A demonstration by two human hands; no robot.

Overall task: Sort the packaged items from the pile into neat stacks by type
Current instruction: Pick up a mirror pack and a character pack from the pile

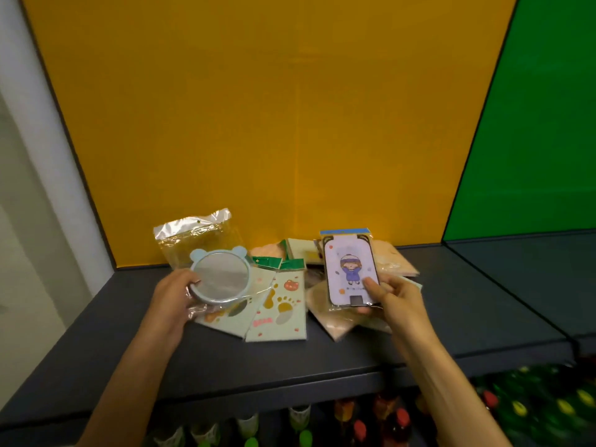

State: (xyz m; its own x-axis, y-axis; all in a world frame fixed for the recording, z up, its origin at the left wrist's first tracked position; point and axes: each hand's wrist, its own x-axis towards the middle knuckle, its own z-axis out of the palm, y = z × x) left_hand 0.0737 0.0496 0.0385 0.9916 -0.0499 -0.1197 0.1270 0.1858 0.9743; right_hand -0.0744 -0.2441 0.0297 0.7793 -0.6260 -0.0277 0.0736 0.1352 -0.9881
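Observation:
My left hand (pixel 175 293) grips a round pale-blue mirror with bear ears (pixel 221 275), wrapped in a clear bag, lifted above the shelf. In my right hand (pixel 392 296) is a flat pack with a cartoon girl on a lilac card (pixel 350 269), held upright with the thumb on its front. Under them lies the pile: two mint packs with paw prints (pixel 279 304), peach-coloured packs (pixel 329 314) and a few more packs (pixel 301 248) at the back.
The pile sits on a dark grey shelf (pixel 258 362) backed by an orange panel (pixel 258 124); a green panel (pixel 532 140) stands to the right. Bottles (pixel 361 424) fill the shelf below. A white wall (pixel 25 221) bounds the left side.

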